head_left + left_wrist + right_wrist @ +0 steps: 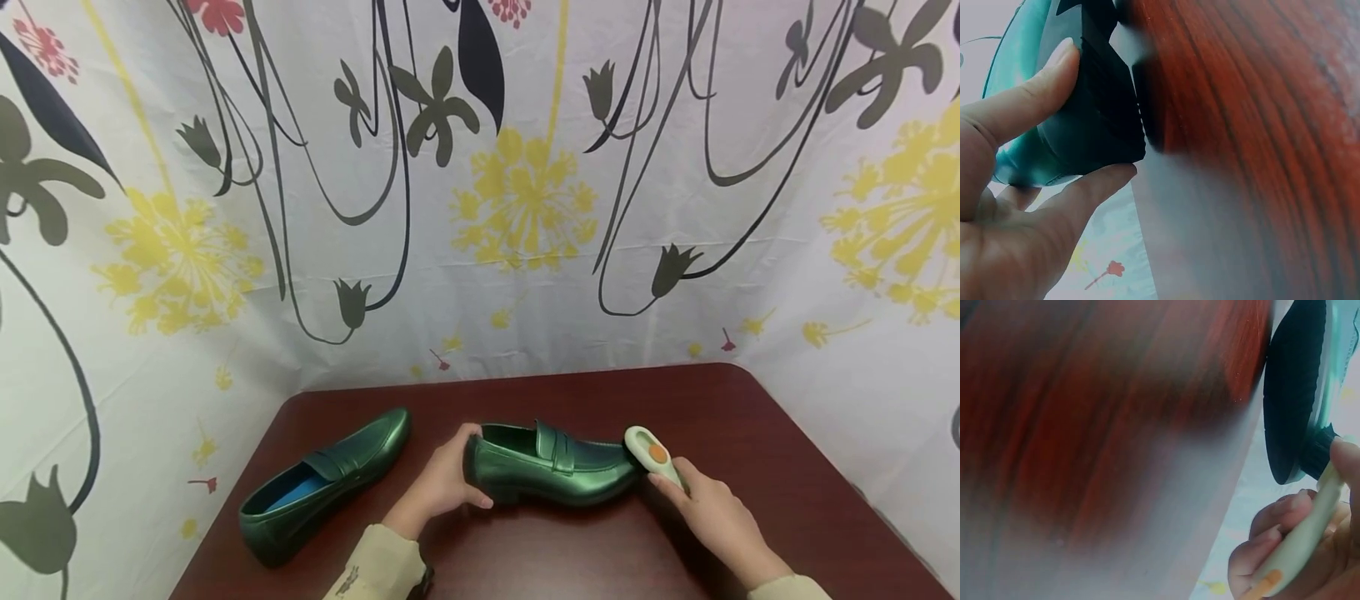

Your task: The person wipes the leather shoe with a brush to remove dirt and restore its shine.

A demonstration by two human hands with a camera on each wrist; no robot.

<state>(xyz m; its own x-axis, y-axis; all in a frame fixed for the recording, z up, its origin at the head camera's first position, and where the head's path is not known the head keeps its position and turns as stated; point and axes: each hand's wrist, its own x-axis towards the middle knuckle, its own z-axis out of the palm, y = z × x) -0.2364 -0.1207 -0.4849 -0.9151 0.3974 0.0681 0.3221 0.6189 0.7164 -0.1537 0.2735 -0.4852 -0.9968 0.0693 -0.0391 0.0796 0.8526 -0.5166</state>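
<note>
A green loafer (577, 483) is held at its heel by my left hand (444, 477), its toe pointing right. In the left wrist view the thumb lies against the dark heel block (1097, 119) and the fingers wrap behind and below, with the sole off the table. My right hand (716, 510) grips a pale brush (660, 458) with an orange spot. Dark bristles (1319, 453) touch the toe edge, just above the black sole (1294, 394) in the right wrist view. To the left lies a second green loafer (330, 479) with a blue insole, apart from both hands.
The dark red wooden table (555, 558) lies under everything, with rounded far corners. Behind it and along both sides hangs a white curtain (450, 308) printed with flowers, close to the table's edges.
</note>
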